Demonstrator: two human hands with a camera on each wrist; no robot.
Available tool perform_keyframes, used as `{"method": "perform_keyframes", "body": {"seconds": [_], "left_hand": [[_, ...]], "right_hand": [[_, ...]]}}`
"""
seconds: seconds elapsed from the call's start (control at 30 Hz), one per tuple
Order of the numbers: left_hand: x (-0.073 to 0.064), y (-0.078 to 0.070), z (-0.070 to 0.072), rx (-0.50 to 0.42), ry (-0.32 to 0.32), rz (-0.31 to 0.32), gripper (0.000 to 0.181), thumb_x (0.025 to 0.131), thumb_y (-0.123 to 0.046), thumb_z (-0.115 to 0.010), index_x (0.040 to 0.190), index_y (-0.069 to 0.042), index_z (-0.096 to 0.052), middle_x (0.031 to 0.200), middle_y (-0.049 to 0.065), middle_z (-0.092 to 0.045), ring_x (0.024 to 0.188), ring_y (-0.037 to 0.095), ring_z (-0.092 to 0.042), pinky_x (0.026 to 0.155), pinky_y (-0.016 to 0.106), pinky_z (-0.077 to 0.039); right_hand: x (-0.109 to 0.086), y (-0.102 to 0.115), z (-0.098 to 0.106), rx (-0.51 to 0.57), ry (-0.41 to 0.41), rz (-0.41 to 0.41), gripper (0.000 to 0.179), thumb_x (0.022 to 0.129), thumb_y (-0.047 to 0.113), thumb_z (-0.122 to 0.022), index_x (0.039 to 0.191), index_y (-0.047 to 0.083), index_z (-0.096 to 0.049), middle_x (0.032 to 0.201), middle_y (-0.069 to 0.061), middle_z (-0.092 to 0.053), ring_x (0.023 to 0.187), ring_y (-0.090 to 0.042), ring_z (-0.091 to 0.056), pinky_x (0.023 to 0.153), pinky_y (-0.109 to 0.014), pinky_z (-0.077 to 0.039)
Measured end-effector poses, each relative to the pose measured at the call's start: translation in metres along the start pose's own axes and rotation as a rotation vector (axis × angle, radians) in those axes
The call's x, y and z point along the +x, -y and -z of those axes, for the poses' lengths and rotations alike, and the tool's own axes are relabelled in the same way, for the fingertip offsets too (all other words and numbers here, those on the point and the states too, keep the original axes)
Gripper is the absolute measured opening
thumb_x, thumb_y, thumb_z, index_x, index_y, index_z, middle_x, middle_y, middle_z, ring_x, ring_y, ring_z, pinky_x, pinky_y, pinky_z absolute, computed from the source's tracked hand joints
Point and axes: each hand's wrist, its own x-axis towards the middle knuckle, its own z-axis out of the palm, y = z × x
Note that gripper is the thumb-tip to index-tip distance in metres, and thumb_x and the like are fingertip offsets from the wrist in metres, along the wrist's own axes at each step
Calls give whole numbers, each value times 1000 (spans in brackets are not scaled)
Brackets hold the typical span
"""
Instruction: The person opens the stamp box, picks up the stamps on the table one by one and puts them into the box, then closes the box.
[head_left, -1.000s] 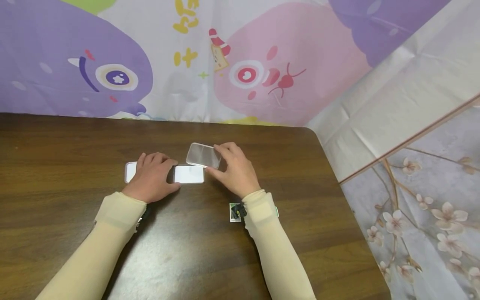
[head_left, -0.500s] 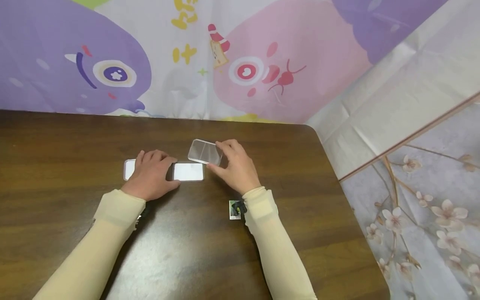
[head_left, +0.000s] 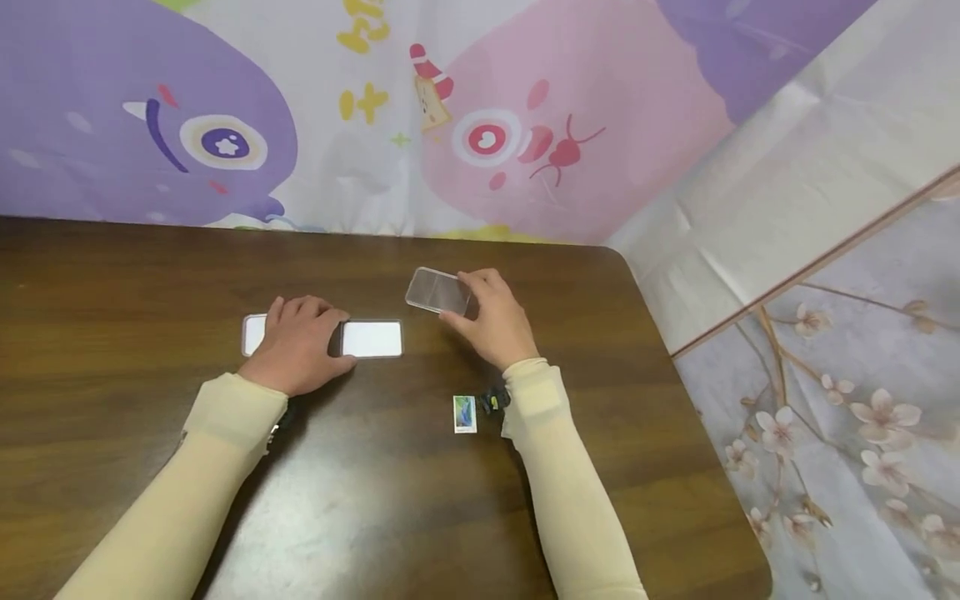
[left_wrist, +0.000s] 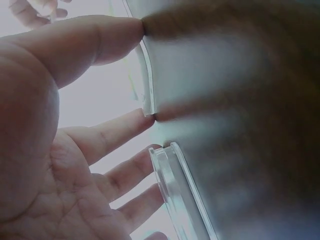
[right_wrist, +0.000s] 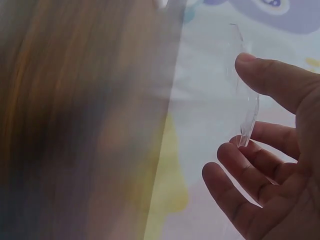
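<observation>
A shallow clear case with a white inside lies flat on the table. My left hand holds its left end, thumb on the near edge and index finger at the far corner. Under the same hand sits a second white-lined clear case, partly hidden; in the left wrist view, my other fingertips touch the rim of this second case. My right hand pinches a transparent rectangular lid by its right end, raised and tilted above the table. The right wrist view catches this lid edge-on between thumb and fingers.
A small stamp-like picture card with a white border lies on the brown wooden table beside my right wrist. Behind the table hangs a cartoon-printed cloth. Flowered fabric lies past the table's right edge.
My right hand has carried the transparent lid rightward, away from the white-lined case. The picture card, earlier partly covered by the wrist camera, now shows fully. My left hand keeps its place.
</observation>
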Motion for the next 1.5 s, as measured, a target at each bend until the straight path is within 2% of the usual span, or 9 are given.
{"method": "perform_keyframes", "body": {"seconds": [0.37, 0.57, 0.77, 1.2, 1.5], "left_hand": [[1, 1, 2, -14, 21, 6, 67, 93, -35, -74, 145, 1, -53, 145, 30, -46, 140, 54, -30, 118, 71, -4], [0, 2, 2, -24, 19, 4, 68, 92, -36, -74, 145, 2, -53, 145, 31, -45, 139, 56, -29, 117, 72, -5], [0, 1, 2, -25, 17, 8, 68, 92, -36, -74, 145, 2, -53, 144, 30, -45, 139, 56, -29, 115, 72, -8], [1, 0, 2, -22, 20, 4, 67, 93, -35, -74, 144, 2, -53, 143, 31, -46, 140, 56, -28, 117, 73, -5], [0, -1, 1, -21, 15, 3, 66, 92, -34, -74, 144, 2, -54, 143, 30, -47, 140, 55, -29, 117, 73, -5]], "right_hand": [[-1, -47, 20, -103, 69, -71, 67, 92, 39, -79, 146, 8, -57, 136, -8, -57, 114, -25, -59, 91, -43, -55], [-6, -65, 26, -129, 97, -108, 67, 92, 39, -79, 146, 7, -57, 137, -10, -57, 116, -26, -59, 93, -46, -54], [-11, -75, 32, -143, 102, -125, 66, 91, 38, -80, 145, 7, -57, 136, -11, -56, 116, -28, -59, 94, -48, -53], [-17, -92, 34, -208, 151, -148, 65, 92, 36, -79, 145, 5, -57, 134, -15, -57, 116, -31, -60, 97, -48, -52], [-19, -103, 31, -236, 198, -168, 61, 90, 38, -81, 138, 6, -62, 127, -13, -67, 111, -31, -64, 97, -49, -52]]}}
